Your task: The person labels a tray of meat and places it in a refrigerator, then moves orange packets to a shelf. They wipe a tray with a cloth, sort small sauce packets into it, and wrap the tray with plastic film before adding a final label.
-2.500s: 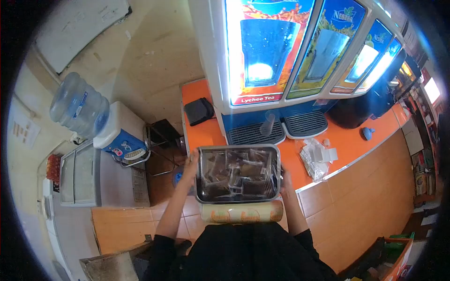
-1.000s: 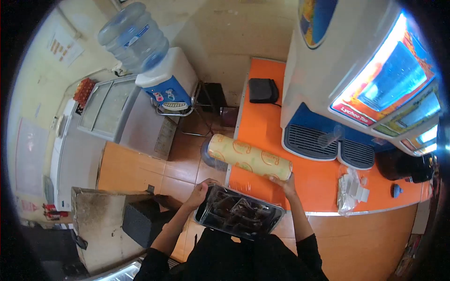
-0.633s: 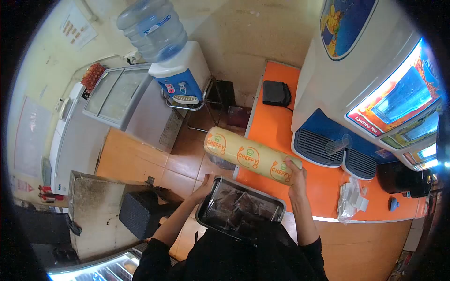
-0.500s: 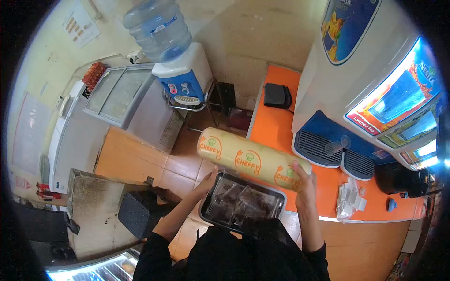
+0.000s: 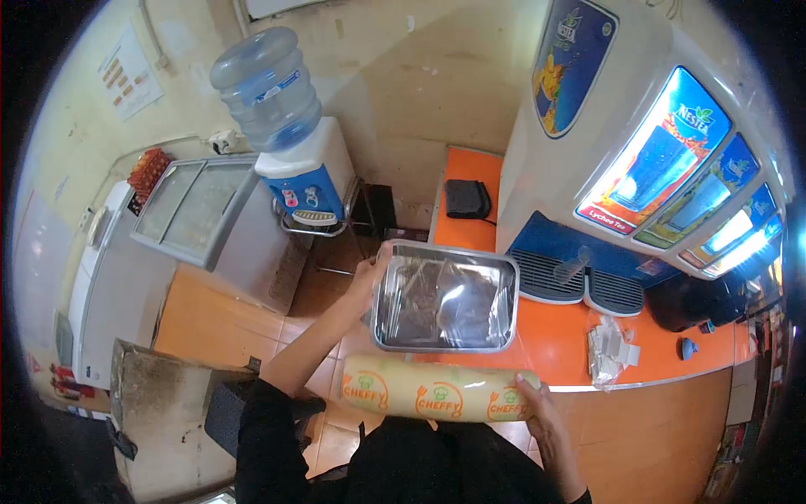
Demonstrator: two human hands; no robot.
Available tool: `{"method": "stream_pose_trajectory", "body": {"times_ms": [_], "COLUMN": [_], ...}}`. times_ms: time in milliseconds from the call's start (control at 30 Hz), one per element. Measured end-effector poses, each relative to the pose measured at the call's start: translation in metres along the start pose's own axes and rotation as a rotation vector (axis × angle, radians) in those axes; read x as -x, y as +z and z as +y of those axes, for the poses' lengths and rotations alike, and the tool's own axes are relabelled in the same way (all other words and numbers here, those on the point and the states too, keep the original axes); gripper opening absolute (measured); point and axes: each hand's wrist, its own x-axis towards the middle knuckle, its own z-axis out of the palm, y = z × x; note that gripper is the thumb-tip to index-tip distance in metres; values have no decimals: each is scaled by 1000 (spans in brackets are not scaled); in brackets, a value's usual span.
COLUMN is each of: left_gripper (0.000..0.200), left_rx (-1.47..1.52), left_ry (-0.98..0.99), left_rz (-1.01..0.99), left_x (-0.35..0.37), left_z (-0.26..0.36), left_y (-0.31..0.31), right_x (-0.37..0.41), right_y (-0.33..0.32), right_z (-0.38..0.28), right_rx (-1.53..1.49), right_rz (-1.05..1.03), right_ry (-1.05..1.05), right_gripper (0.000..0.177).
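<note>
My left hand (image 5: 368, 279) is closed on the left rim of a shiny rectangular metal tray (image 5: 445, 345). The tray is raised with its inside facing me, and clear, crinkled plastic shows across its bottom. Below it in the view, my right hand (image 5: 543, 413) grips one end of a thick, pale yellow roll (image 5: 426, 391) with orange "CHEFFY" print. The roll lies level across the front of my body, thumb on its upper side. Part of the left fingers is hidden behind the tray.
At the right, an orange counter (image 5: 470, 160) carries a drink dispenser (image 5: 525, 168), a black pouch (image 5: 467, 199) and plastic packaging (image 5: 611, 353). A water dispenser (image 5: 306, 172) and a glass-topped freezer (image 5: 197, 206) stand at the back left. A worn box-like surface (image 5: 159, 403) is at lower left.
The tray has risen and tilted up, moving forward from under the roll. My right hand has brought the roll down and closer to my body. The view has shifted slightly.
</note>
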Motion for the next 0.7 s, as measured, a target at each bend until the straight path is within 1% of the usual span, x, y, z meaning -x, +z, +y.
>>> {"method": "stream_pose_trajectory", "body": {"times_ms": [33, 67, 133, 167, 200, 267, 300, 333, 367, 400, 433, 467, 500, 533, 567, 700], "left_gripper": [65, 65, 59, 55, 55, 53, 50, 50, 48, 47, 47, 47, 48, 49, 48, 47], "left_rx": [-3, -7, 21, 117, 115, 190, 278, 273, 332, 390, 430, 428, 429, 431, 458, 450], "left_ry": [-16, -10, -3, 10, 9, -39, -10, -10, -5, -3, -32, -39, -25, -11, -50, -138], "left_rz": [93, 84, -29, -27, -28, -87, -163, -166, -224, -280, -364, -362, -395, -429, -469, -535], "left_x": [4, 7, 12, 7, 7, 14, 32, 41, 48, 57, 67, 71, 73, 74, 73, 81], "left_z": [15, 28, 41, 40, 37, 34, 40, 41, 41, 41, 40, 33, 23, 12, -2, -39], "left_y": [12, 16, 18, 20, 19, 19, 25, 29, 32, 34, 33, 34, 36, 36, 34, 34], "right_x": [-11, -21, -33, -32, -37, -61, -67, -73, -79, -87, -96, -109, -138, -147, -153, -162], "right_y": [-15, -23, -32, -24, -28, -44, -47, -50, -54, -59, -65, -72, -84, -89, -88, -81], "right_z": [15, 30, 52, 47, 50, 63, 64, 65, 66, 72, 82, 95, 123, 128, 124, 97], "right_rx": [40, 34, -23, 27, 24, -49, -56, -64, -70, -74, -106, -139, -7, -20, -65, -339], "right_rz": [-134, -130, -129, -172, -172, -136, -136, -191, -245, -245, -221, -196, -148, -121, -103, -72], "right_ry": [89, 79, 228, 158, 158, 313, 309, 286, 264, 266, 223, 179, 111, 76, 43, -49], "right_gripper": [63, 63, 68, 81, 81, 92, 92, 95, 98, 98, 92, 86, 74, 74, 73, 71]}}
